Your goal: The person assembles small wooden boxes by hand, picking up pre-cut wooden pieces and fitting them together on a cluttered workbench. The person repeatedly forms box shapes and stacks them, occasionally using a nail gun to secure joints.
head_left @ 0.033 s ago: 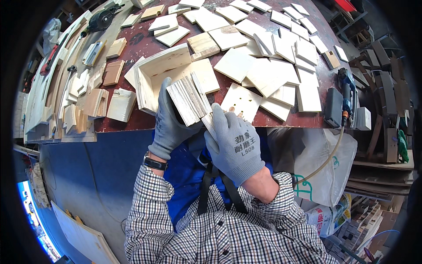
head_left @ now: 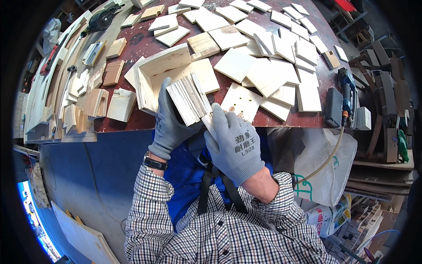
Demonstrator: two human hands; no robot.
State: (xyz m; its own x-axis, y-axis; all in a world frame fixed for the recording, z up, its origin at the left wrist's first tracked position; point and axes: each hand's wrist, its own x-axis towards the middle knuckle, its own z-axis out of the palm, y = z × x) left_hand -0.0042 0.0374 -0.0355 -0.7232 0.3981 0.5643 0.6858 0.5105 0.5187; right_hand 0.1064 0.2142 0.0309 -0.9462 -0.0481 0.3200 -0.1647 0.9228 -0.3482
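Note:
Grey gloves cover both hands. My left hand (head_left: 169,125) is wrapped round a stack of plywood pieces (head_left: 189,99), their layered edges turned up, above the table's front edge. Against the stack's lower right side, my right hand (head_left: 235,143) pinches a thin plywood piece (head_left: 210,124), mostly hidden by the fingers. An open plywood box (head_left: 169,59) stands on the table just beyond my left hand. Past my right fingers lies a light board with small dark spots (head_left: 241,102).
Many loose square boards (head_left: 235,65) cover the dark red table (head_left: 145,121). Small wood blocks (head_left: 121,105) and long strips line the left side. At the right edge are a blue air tool (head_left: 346,94) with a hose and a dark box (head_left: 333,108). A whitish sack (head_left: 316,163) hangs below.

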